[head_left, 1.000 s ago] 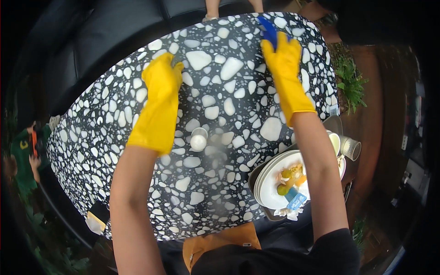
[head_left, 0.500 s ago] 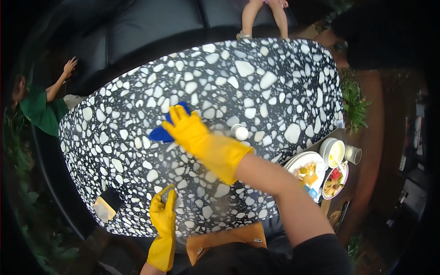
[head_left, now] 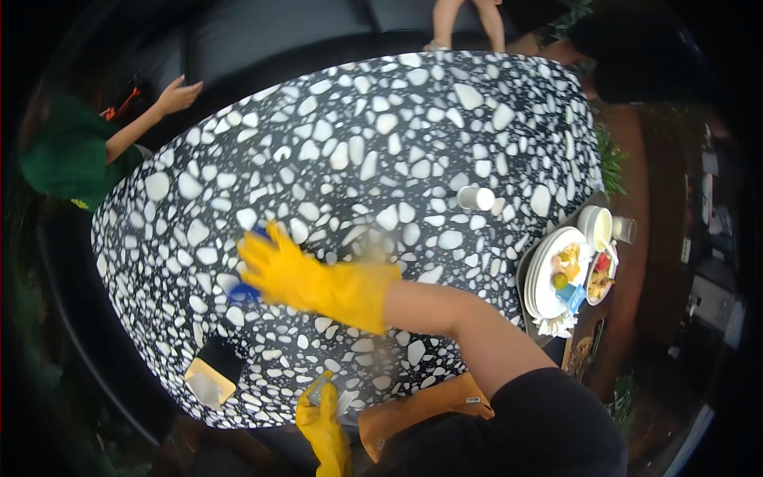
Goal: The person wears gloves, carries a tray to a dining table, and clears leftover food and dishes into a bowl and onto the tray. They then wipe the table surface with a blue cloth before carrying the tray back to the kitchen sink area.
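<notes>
My right hand [head_left: 282,270], in a yellow rubber glove, presses down on a blue cloth [head_left: 244,292] on the left half of the table. Most of the cloth is hidden under the palm; blue edges show on either side of the fingers. At the table's near edge my left hand [head_left: 322,417], gloved in yellow as well, is curled with its fingers closed. A pale, partly see-through thing [head_left: 346,401] shows beside its fingers, too unclear to name. The black table [head_left: 445,238] has a pattern of white pebble shapes.
A small white cup [head_left: 477,198] is on the table's right side. At the right edge, a tray [head_left: 523,274] bears stacked plates [head_left: 536,278], bowls and food scraps. A black holder [head_left: 222,359] with papers is near left. A person in green [head_left: 71,155] is at left; legs show behind the table.
My right hand has slid left and nearer with the blue cloth under it. The view has shifted, and the person in green has moved an arm toward the table.
</notes>
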The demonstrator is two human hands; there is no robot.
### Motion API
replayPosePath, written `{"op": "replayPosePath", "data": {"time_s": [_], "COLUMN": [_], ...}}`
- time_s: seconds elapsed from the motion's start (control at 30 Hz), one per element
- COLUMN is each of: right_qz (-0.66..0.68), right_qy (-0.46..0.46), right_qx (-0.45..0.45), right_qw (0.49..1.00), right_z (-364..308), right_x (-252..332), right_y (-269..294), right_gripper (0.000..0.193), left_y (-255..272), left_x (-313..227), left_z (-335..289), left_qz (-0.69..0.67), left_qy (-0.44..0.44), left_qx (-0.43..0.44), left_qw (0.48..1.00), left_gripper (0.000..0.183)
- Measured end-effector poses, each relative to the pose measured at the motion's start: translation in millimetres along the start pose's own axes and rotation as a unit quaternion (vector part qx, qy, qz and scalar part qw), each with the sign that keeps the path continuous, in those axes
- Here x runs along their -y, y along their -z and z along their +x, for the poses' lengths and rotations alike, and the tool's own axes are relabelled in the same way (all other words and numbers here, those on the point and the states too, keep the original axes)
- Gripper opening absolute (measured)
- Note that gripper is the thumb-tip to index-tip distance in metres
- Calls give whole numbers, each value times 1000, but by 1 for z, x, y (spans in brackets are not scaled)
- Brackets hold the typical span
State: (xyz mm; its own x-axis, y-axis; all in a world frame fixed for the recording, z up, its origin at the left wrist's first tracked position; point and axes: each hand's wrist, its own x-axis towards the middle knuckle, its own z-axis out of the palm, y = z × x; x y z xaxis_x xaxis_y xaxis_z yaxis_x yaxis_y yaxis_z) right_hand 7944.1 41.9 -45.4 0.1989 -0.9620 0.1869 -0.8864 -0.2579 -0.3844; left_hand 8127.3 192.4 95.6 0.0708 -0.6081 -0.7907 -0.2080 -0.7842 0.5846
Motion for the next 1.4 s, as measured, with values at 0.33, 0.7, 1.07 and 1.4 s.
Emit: {"op": "replayPosePath", "data": {"time_s": [0.33, 0.7, 1.07, 1.4], "right_qz": [-230, -46, -262, -5], "right_qy": [-240, -111, -677, -695], "right_qx": [-11, 35, -84, 145], "right_qw": [943, 992, 683, 704], "right_z": [-128, -232, -460, -375], "right_x": [-267, -290, -394, -291], "right_y": [157, 204, 214, 263], "right_gripper": [58, 46, 86, 69], "left_y": [11, -130, -315, -356], "left_x": [35, 26, -41, -7], "left_z": [4, 7, 8, 12], "left_qz": [49, 45, 248, 393], "left_qy": [18, -135, -336, -316], "left_qx": [77, 91, 148, 191], "left_qw": [996, 986, 897, 842], "left_gripper": [34, 32, 20, 102]}}
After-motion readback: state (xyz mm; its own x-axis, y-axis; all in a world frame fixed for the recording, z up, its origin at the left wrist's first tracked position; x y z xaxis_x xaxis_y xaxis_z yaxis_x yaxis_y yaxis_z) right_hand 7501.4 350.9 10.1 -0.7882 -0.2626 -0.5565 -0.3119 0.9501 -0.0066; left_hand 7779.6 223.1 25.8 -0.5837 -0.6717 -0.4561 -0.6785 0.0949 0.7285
